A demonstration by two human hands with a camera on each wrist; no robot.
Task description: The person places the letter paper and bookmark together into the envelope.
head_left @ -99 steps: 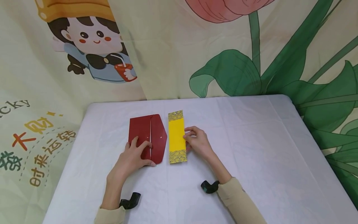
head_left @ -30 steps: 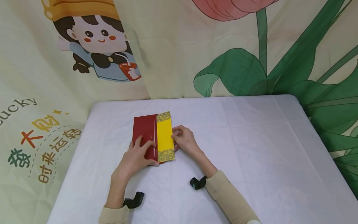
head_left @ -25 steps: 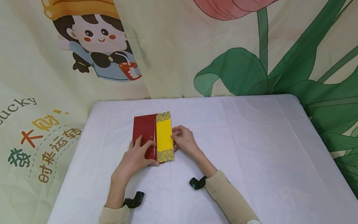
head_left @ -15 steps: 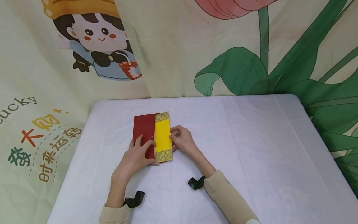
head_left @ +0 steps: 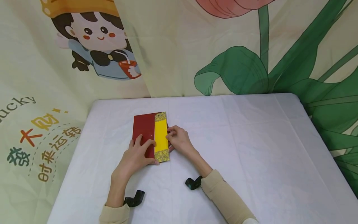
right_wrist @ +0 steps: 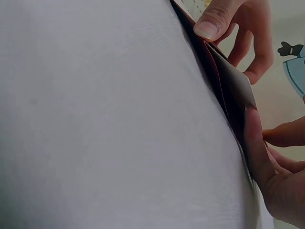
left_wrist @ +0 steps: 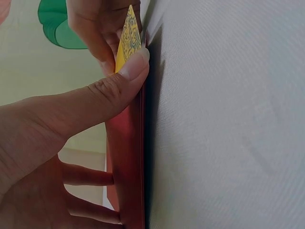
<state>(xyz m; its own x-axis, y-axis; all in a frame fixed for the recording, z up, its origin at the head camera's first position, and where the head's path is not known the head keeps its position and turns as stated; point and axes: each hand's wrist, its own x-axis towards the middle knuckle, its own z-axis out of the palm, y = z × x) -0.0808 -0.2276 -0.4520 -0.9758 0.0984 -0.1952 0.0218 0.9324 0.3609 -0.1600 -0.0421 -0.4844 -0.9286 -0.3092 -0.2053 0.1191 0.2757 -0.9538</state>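
Observation:
A dark red envelope (head_left: 144, 126) lies on the white table with its opening toward the right. My left hand (head_left: 137, 155) holds it, fingers spread on the top and thumb at the near edge by the opening. A yellow card (head_left: 160, 133) with patterned bands at both ends is partly inside the opening; its left part is hidden. My right hand (head_left: 180, 141) pinches the card's right edge. The left wrist view shows a patterned corner of the card (left_wrist: 130, 38) standing up past my left thumb. From the right wrist, the card's underside (right_wrist: 233, 76) looks dark.
White cloth (head_left: 251, 149) covers the table around the envelope. Behind hangs a printed curtain (head_left: 167, 46) with a cartoon figure and large green leaves. A black camera mount sits on my left wrist (head_left: 135, 199) and another on my right wrist (head_left: 193, 183).
My right hand has brought the yellow card leftward from beside the envelope to its opening, and less of the card's width now shows. My left hand keeps its place on the envelope.

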